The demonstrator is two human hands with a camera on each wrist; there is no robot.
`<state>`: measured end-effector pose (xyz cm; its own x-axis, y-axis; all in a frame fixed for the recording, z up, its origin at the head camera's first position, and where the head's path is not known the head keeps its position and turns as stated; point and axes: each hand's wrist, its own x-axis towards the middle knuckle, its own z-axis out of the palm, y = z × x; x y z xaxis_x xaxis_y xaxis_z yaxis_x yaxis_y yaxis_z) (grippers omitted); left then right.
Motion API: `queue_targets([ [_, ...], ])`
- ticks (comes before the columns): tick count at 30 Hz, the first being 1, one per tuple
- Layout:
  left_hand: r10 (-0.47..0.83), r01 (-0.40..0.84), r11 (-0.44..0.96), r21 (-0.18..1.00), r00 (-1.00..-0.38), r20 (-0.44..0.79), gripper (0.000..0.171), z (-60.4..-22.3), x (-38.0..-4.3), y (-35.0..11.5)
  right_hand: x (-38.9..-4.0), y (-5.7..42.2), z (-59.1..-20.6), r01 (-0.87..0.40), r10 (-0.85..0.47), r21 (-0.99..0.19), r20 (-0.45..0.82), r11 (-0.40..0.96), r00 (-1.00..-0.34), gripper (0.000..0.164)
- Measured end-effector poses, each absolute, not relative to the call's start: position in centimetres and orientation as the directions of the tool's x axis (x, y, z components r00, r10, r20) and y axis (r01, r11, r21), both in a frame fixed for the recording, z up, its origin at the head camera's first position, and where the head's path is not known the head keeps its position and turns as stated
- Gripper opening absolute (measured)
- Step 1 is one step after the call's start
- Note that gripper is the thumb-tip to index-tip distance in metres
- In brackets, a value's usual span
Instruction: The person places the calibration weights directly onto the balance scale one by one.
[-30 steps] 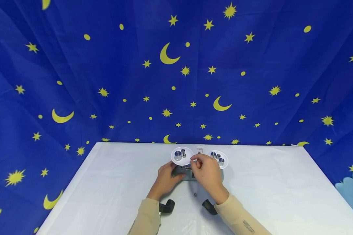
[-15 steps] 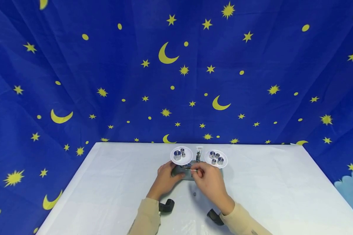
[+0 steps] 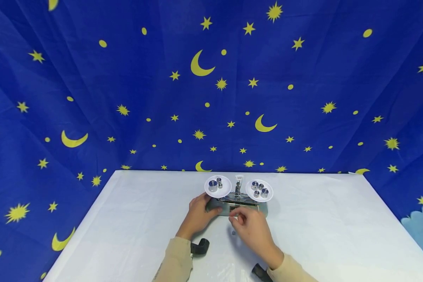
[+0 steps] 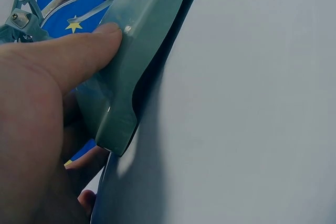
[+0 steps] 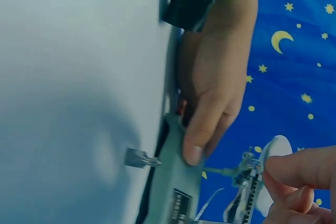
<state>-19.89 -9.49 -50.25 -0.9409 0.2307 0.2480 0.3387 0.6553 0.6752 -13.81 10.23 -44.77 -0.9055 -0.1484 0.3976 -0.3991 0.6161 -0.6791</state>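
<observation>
A grey-green balance scale stands near the back of the table. My left hand holds the left end of its base; in the left wrist view the thumb rests on the base's front face. Before the base hovers my right hand, thumb and forefinger bent, with nothing visible between them. A small metal weight stands on the table below those fingertips; the right wrist view shows its knob. On the left pan are three weights, one large and two small; the right pan bears several more.
White sheeting covers the table. Behind it hangs a blue curtain with yellow stars and moons. Black wrist devices stick out by the left sleeve and the right sleeve. The balance's pointer post rises between the pans.
My right hand has drawn back toward me from between the pans to just in front of the base, uncovering the beam and the right pan's weights. The left hand keeps its hold.
</observation>
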Motion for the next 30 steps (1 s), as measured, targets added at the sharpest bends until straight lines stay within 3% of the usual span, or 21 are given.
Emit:
queue_targets([
  [15,0.229,0.346,0.644,0.682,-0.938,0.259,0.062,-50.1,-19.9,-9.5,-14.1,11.0,-46.9,-0.199,-0.105,-0.851,0.169,0.486,-0.98,0.008],
  [30,0.234,0.338,0.648,0.683,-0.941,0.245,0.063,-49.9,-19.8,-9.5,-14.8,11.7,-48.3,-0.032,-0.127,-0.937,-0.014,0.348,-0.992,0.007],
])
